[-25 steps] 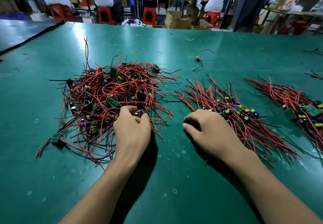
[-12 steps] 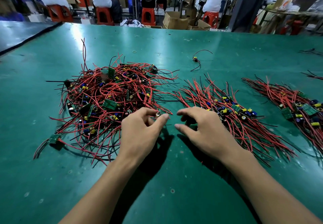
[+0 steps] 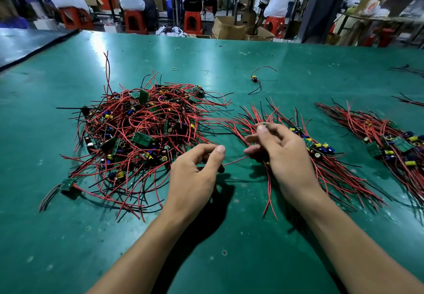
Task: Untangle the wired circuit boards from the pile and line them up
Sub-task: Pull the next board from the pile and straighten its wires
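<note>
Tangled pile (image 3: 137,137) of small green circuit boards with red and black leads, on the left of the desk (image 3: 229,259). To its right lie a middle row (image 3: 321,153) and a far-right row (image 3: 390,142), both slanting, their leads roughly parallel. Blurred red leads (image 3: 234,161) are pinched by the right hand (image 3: 282,156); one reaches towards the left hand (image 3: 195,174).

We saw only the person's hands and forearms, all bare skin from the near edge of the view to the fingertips. The left forearm (image 3: 142,250) was slim and smooth, narrowing to the wrist. The right forearm (image 3: 358,245) looked broader by the near right corner and tapered likewise. The left hand (image 3: 195,174) showed ridged knuckles and a short, pale thumbnail (image 3: 221,148), trimmed close. On the right hand (image 3: 284,156) we made out faint tendon lines across the back and one short nail (image 3: 261,128) at a far fingertip, softened by blur.
</note>
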Demonstrator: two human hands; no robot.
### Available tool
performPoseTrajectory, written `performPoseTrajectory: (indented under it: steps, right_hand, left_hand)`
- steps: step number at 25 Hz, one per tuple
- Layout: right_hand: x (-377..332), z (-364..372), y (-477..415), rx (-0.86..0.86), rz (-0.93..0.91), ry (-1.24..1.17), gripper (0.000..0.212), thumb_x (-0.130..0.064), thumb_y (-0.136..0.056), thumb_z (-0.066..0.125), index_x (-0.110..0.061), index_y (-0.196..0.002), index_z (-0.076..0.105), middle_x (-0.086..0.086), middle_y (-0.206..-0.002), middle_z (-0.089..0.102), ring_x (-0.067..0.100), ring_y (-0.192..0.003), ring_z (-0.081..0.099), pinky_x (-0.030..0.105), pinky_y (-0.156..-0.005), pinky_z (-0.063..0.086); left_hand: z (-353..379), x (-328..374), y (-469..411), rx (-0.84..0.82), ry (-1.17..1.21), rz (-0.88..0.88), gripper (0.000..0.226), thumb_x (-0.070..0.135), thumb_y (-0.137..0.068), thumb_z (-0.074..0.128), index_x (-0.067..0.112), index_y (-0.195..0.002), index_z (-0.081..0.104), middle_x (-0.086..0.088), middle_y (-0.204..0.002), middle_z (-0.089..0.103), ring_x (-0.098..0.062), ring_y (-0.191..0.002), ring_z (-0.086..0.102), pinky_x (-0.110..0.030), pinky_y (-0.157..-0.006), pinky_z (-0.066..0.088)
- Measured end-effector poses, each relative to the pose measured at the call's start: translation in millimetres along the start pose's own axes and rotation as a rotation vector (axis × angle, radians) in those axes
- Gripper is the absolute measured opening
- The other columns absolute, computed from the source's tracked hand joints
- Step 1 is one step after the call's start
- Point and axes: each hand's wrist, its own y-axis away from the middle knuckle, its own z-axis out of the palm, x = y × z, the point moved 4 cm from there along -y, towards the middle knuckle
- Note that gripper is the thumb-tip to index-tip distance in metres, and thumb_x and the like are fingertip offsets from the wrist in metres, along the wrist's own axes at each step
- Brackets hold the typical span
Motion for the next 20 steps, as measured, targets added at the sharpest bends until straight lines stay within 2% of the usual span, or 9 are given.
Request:
performPoseTrajectory:
  steps: [2, 4, 6, 8, 11, 14, 15, 18, 20]
  right_hand:
    - [-1.0, -1.0, -3.4, 0.016, 0.183, -0.377, 0.015, -0.025, -0.105, 0.049, -0.012, -0.101, 0.055, 0.006, -0.088, 0.076, 0.014, -0.063, 0.070, 0.024, -0.053, 0.055]
    - [-2.6, -0.3, -4.3, -0.027, 0.330, -0.654, 0.019, -0.026, -0.105, 0.045, -0.010, -0.109, 0.054, 0.005, -0.085, 0.075, 0.011, -0.061, 0.067, 0.022, -0.053, 0.055]
    - [-3.0, 1.1, -2.9, -0.074, 0.472, -0.823, 0.026, -0.031, -0.102, 0.047, -0.008, -0.105, 0.060, 0.002, -0.081, 0.073, 0.009, -0.059, 0.065, 0.021, -0.051, 0.054]
    - [-3.3, 5.2, -0.1, -0.133, 0.557, -0.880, 0.026, -0.032, -0.095, 0.054, -0.008, -0.095, 0.064, 0.001, -0.081, 0.069, 0.008, -0.055, 0.062, 0.021, -0.046, 0.052]
    - [-2.5, 14.9, 7.9, -0.278, 0.501, -0.612, 0.028, -0.036, -0.088, 0.057, -0.011, -0.096, 0.068, 0.002, -0.081, 0.071, 0.007, -0.054, 0.061, 0.020, -0.045, 0.051]
    - [1.9, 26.6, 16.8, -0.359, 0.345, -0.259, 0.025, -0.031, -0.097, 0.057, -0.013, -0.106, 0.071, 0.004, -0.083, 0.075, 0.011, -0.057, 0.066, 0.021, -0.049, 0.052]
    - [2.5, 30.3, 19.7, -0.369, 0.294, -0.189, 0.022, -0.028, -0.099, 0.058, -0.013, -0.110, 0.070, 0.006, -0.082, 0.075, 0.014, -0.057, 0.066, 0.022, -0.049, 0.052]
    - [5.7, 37.6, 24.2, -0.390, 0.206, -0.061, 0.022, -0.024, -0.102, 0.056, -0.011, -0.118, 0.059, 0.008, -0.073, 0.072, 0.017, -0.053, 0.064, 0.023, -0.047, 0.050]
    - [6.2, 36.8, 25.2, -0.408, 0.164, 0.024, 0.019, -0.026, -0.101, 0.057, -0.015, -0.117, 0.060, 0.001, -0.073, 0.072, 0.014, -0.058, 0.065, 0.021, -0.052, 0.049]
  left_hand:
    - [-3.3, -0.4, -1.6, 0.077, 0.029, -0.032, 0.023, 0.032, -0.094, 0.062, 0.014, -0.081, 0.069, 0.001, -0.060, 0.057, -0.010, -0.050, 0.043, -0.026, -0.052, 0.034]
    - [-9.4, -3.1, -5.1, 0.158, 0.147, -0.133, 0.029, 0.032, -0.094, 0.061, 0.013, -0.072, 0.063, -0.003, -0.058, 0.047, -0.013, -0.049, 0.037, -0.026, -0.047, 0.029]
    - [-10.6, -5.7, -7.0, 0.138, 0.280, -0.237, 0.040, 0.035, -0.095, 0.058, 0.010, -0.064, 0.062, -0.002, -0.050, 0.040, -0.012, -0.040, 0.030, -0.020, -0.040, 0.023]
    - [-7.7, -6.3, -6.8, 0.074, 0.291, -0.266, 0.046, 0.037, -0.095, 0.057, 0.011, -0.058, 0.064, 0.000, -0.046, 0.041, -0.010, -0.037, 0.029, -0.018, -0.036, 0.022]
    - [-1.7, -4.8, -5.0, 0.008, 0.301, -0.233, 0.029, 0.031, -0.092, 0.063, 0.013, -0.072, 0.074, 0.003, -0.052, 0.053, -0.008, -0.043, 0.037, -0.016, -0.039, 0.030]
    - [3.0, -3.9, -6.2, -0.041, 0.315, -0.187, 0.013, 0.027, -0.090, 0.066, 0.023, -0.089, 0.078, -0.005, -0.077, 0.073, -0.015, -0.063, 0.056, -0.028, -0.059, 0.048]
    - [3.3, -4.2, -6.7, -0.034, 0.282, -0.156, 0.013, 0.024, -0.090, 0.067, 0.027, -0.086, 0.079, -0.004, -0.080, 0.075, -0.014, -0.067, 0.060, -0.028, -0.061, 0.049]
    - [3.9, -2.2, -6.0, -0.003, 0.227, -0.076, 0.025, 0.013, -0.092, 0.064, 0.025, -0.075, 0.078, 0.005, -0.070, 0.074, 0.000, -0.061, 0.062, -0.014, -0.055, 0.047]
    - [4.0, -1.8, -5.0, -0.001, 0.237, -0.048, 0.026, 0.012, -0.093, 0.062, 0.021, -0.075, 0.078, 0.000, -0.072, 0.074, -0.002, -0.064, 0.063, -0.016, -0.058, 0.049]
